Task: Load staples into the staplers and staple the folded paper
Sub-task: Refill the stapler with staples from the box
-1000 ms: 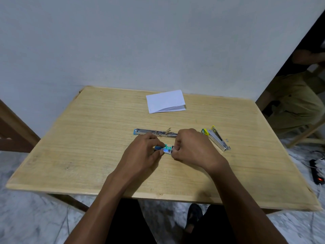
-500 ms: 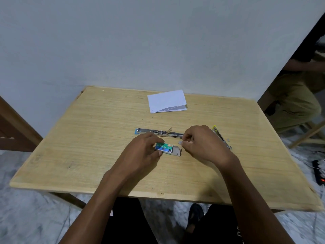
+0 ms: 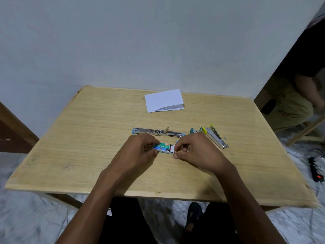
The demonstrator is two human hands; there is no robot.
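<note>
A small green and blue staple box (image 3: 163,147) lies on the wooden table (image 3: 88,138). My left hand (image 3: 140,150) grips its left end. My right hand (image 3: 195,150) pinches the white flap or tray at the box's right end. Just behind the hands lies a blue stapler (image 3: 158,132), opened out flat into a long metal strip. A yellow stapler (image 3: 215,136) lies opened at the right. The folded white paper (image 3: 163,100) rests near the table's far edge.
A small teal piece (image 3: 193,131) lies beside the yellow stapler. The wall stands right behind the table. A seated person (image 3: 299,95) is off to the right. A power strip (image 3: 316,170) with a red light lies on the floor at the right.
My right hand pulled away to the right, then came back to the box's right end. The box's white end now sticks out, where a second ago both hands covered it.
</note>
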